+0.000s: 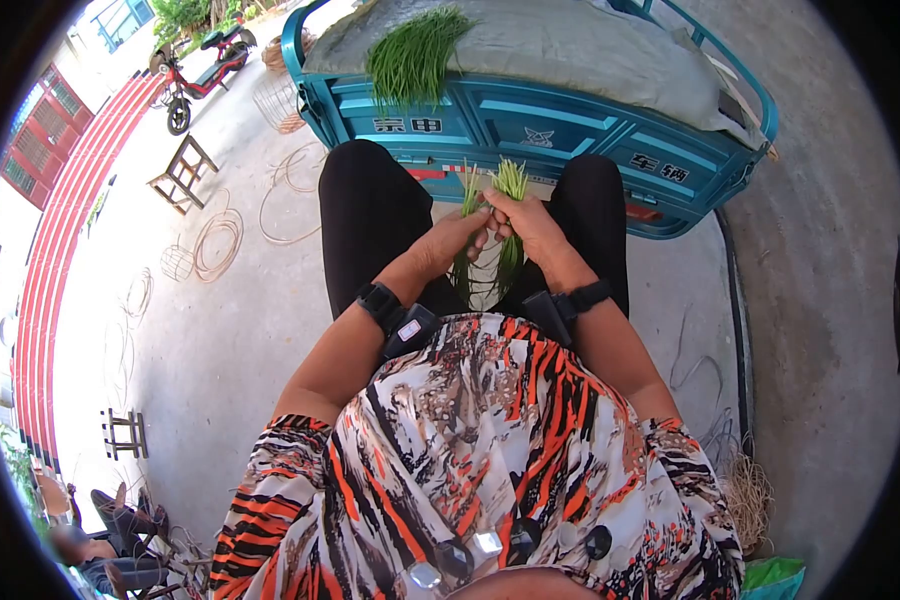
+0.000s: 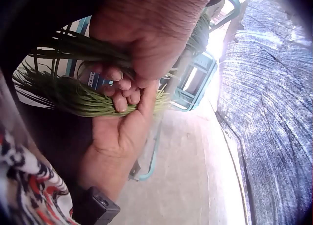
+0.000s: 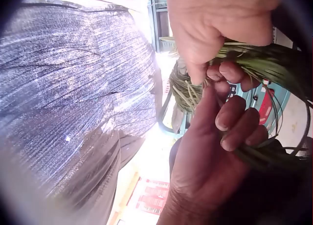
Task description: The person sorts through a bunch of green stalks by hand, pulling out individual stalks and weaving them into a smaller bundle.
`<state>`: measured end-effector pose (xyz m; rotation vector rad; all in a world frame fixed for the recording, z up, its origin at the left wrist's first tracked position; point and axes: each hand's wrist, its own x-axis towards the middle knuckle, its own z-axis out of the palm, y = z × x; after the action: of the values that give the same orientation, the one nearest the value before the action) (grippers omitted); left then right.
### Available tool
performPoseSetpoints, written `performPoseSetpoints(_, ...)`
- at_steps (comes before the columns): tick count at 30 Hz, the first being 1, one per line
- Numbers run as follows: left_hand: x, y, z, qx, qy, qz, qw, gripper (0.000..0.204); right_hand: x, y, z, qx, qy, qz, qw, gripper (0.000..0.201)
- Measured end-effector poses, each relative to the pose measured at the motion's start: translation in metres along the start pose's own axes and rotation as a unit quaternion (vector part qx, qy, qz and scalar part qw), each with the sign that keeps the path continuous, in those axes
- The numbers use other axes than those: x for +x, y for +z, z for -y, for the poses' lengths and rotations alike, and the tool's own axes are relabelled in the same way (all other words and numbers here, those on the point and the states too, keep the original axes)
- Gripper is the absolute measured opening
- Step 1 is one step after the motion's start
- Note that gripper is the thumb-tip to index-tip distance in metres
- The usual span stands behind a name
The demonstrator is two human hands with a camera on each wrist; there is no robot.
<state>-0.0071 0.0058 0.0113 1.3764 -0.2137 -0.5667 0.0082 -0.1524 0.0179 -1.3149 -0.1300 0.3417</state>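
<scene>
Both hands meet between the knees, fingertips close together. My right hand (image 1: 532, 222) grips a thick bunch of chives (image 1: 511, 180), pale cut ends upward and green leaves hanging below. A thinner bunch of chives (image 1: 469, 190) is held in my left hand (image 1: 450, 240). In the left wrist view, the right hand (image 2: 120, 142) has its fingers curled round the thicker bunch (image 2: 73, 95). The right wrist view has the left hand (image 3: 205, 147) palm up beneath the right hand (image 3: 220, 27), thumb and fingertips meeting near the stems.
Ahead stands a blue cargo tricycle (image 1: 530, 115), with a heap of chives (image 1: 420, 55) on its grey cover (image 1: 570, 45). Stools (image 1: 183, 172), wire coils (image 1: 217, 245) and a red scooter (image 1: 205, 72) are to the left. Another person (image 1: 100, 550) sits at lower left.
</scene>
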Motion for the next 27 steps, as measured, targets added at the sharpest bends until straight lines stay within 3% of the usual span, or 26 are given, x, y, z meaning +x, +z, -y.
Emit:
performPoseSetpoints(3, -0.002, 0.003, -0.003, 0.002, 0.004, -0.01, 1.0, 0.03, 0.006, -0.004, -0.009, 0.026, -0.011, 0.002, 1.0, 0.025)
performPoseSetpoints(6, -0.001, 0.002, -0.003, -0.012, -0.006, -0.016, 1.0, 0.03, 0.007, -0.001, -0.011, 0.048, -0.04, -0.089, 0.994, 0.025)
performPoseSetpoints(10, 0.004, -0.003, 0.008, -0.066, -0.034, -0.042, 0.996, 0.034, 0.002, 0.0, 0.006, 0.143, -0.085, -0.121, 0.979, 0.023)
performPoseSetpoints(14, 0.009, -0.012, 0.016, -0.001, 0.024, -0.079, 0.997, 0.033, 0.005, -0.011, 0.003, 0.2, -0.073, -0.073, 0.974, 0.023)
performPoseSetpoints(17, 0.009, -0.012, 0.012, -0.022, -0.015, -0.155, 0.988, 0.032, 0.004, -0.011, 0.005, 0.171, -0.066, -0.076, 0.98, 0.022)
performPoseSetpoints(20, 0.007, -0.013, 0.012, -0.036, -0.012, -0.133, 0.99, 0.031, 0.001, -0.005, 0.007, 0.136, -0.012, -0.062, 0.989, 0.024)
performPoseSetpoints(24, 0.003, -0.006, 0.005, 0.05, -0.031, -0.032, 0.998, 0.027, 0.003, 0.0, 0.0, 0.038, 0.031, -0.02, 0.999, 0.025)
performPoseSetpoints(27, 0.002, -0.004, 0.003, 0.05, -0.064, 0.0, 0.997, 0.023, -0.002, 0.006, 0.003, 0.004, 0.008, 0.02, 1.0, 0.026)
